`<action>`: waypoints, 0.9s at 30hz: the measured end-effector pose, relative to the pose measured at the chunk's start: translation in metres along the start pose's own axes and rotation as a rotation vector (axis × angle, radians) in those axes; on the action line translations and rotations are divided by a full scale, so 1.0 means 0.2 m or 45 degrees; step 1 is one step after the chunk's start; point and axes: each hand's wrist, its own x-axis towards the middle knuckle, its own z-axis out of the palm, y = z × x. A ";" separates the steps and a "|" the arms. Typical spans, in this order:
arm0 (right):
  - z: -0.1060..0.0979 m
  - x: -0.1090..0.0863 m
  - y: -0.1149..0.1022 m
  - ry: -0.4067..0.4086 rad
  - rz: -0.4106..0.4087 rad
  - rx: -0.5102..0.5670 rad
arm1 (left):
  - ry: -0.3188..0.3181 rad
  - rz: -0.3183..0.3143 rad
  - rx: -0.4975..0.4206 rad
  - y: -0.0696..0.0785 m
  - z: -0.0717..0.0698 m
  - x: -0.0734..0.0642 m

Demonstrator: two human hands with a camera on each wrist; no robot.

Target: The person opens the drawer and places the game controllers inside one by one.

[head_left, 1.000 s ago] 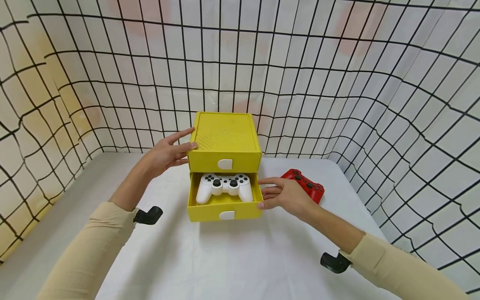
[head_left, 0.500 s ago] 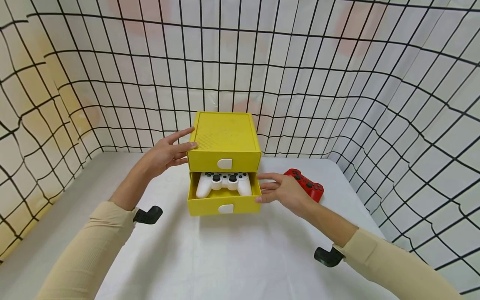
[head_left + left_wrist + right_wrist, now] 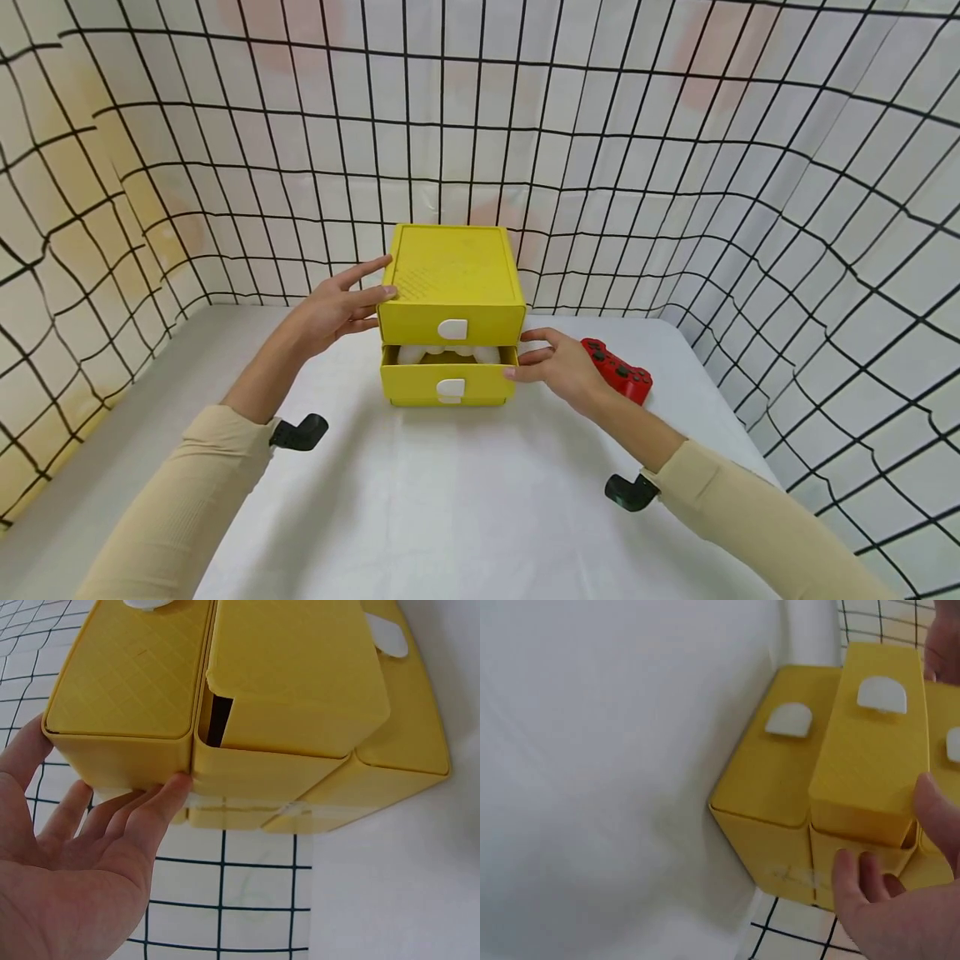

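Observation:
A yellow drawer cabinet [image 3: 457, 262] with white tab handles stands on the white-covered table. Its middle drawer [image 3: 408, 385] sticks out a little way, as both wrist views also show. Inside it, the lower part of a white game controller [image 3: 486, 355] shows; the rest is hidden under the top section. My left hand [image 3: 333, 312] rests against the cabinet's upper left side, thumb at the top edge and fingers extended. My right hand [image 3: 573, 375] is at the drawer's right front corner. In the right wrist view its thumb [image 3: 935, 810] touches the drawer front, with the fingers along the cabinet's side.
A red game controller [image 3: 617, 371] lies on the table [image 3: 480, 500] just beyond my right hand. White cloth walls with a black grid [image 3: 480, 150] rise behind the cabinet and at both sides. A black wrist device [image 3: 300, 432] sits at the left cuff.
The middle drawer has slid back into the cabinet, covering most of the white controller. My right hand moved inward with it; my left hand stayed on the cabinet's side.

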 end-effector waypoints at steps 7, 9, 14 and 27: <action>-0.03 0.08 -0.02 -0.066 0.046 0.165 | 0.016 0.000 -0.009 0.00 0.01 0.00; -0.03 0.10 -0.02 -0.037 0.069 0.169 | 0.017 -0.001 -0.007 0.00 0.02 0.01; 0.00 0.12 -0.01 0.061 0.090 0.121 | 0.018 0.003 -0.009 0.00 0.01 0.01; 0.05 0.14 0.05 0.209 -0.105 0.002 | -0.015 0.020 -0.045 -0.01 0.00 0.00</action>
